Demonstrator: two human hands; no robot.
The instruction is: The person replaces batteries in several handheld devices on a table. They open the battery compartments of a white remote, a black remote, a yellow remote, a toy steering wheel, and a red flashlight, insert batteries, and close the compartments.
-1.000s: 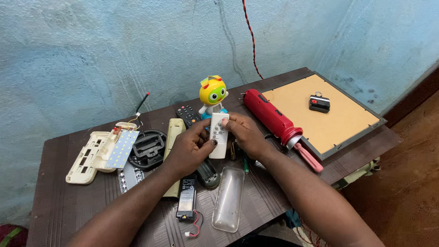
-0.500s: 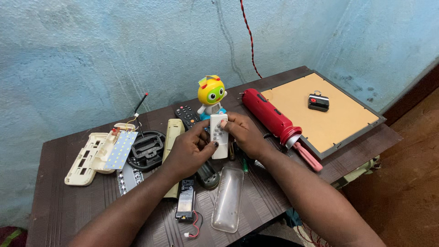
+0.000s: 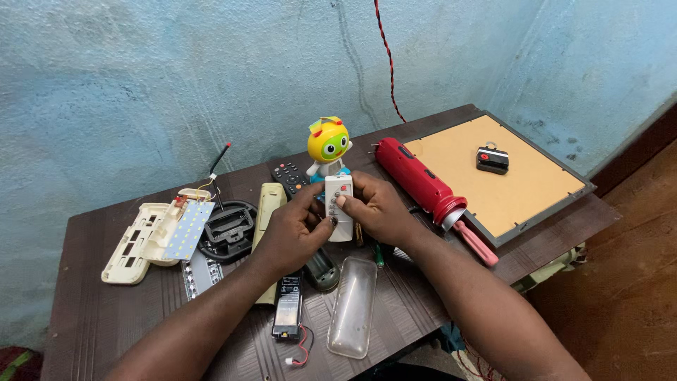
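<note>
Both my hands hold a small white remote (image 3: 339,207) with rows of buttons, face up, above the middle of a dark wooden table (image 3: 92,317). My left hand (image 3: 296,229) grips its left edge with thumb and fingers. My right hand (image 3: 379,208) holds its right side, thumb resting on the buttons. Just behind the remote stands a yellow toy robot (image 3: 328,146). A clear plastic cover (image 3: 353,307) and a small battery pack with red and black wires (image 3: 289,314) lie below my hands.
A red torch (image 3: 417,180) lies to the right beside a framed brown board (image 3: 493,176) carrying a small black device (image 3: 492,160). On the left are a cream casing with an LED strip (image 3: 159,233), a black round part (image 3: 227,229) and a black remote (image 3: 288,177). A blue wall stands behind.
The remote and both hands have stayed in nearly the same place; my fingers have shifted slightly on it.
</note>
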